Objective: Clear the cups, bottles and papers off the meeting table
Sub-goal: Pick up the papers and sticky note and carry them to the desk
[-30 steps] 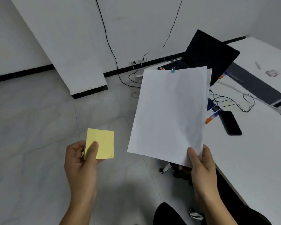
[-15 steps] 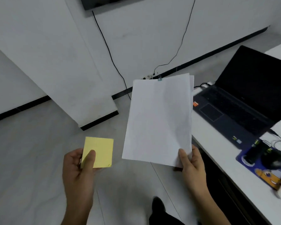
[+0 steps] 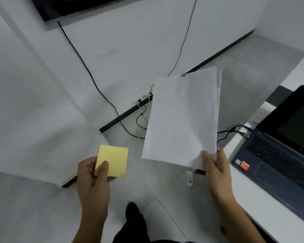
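Right hand pinches paper stack by near corner; long axis runs away from body. Left hand pinches yellow notes. Both over floor; bench lies right, nearer right hand.

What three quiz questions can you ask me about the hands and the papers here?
1. True or false: the left hand holds the yellow note.
2. Which hand holds the white papers? A) the left hand B) the right hand C) neither hand
3. Fill in the gap: the open laptop sits on the white ____.

Key: 1 true; 2 B; 3 table.
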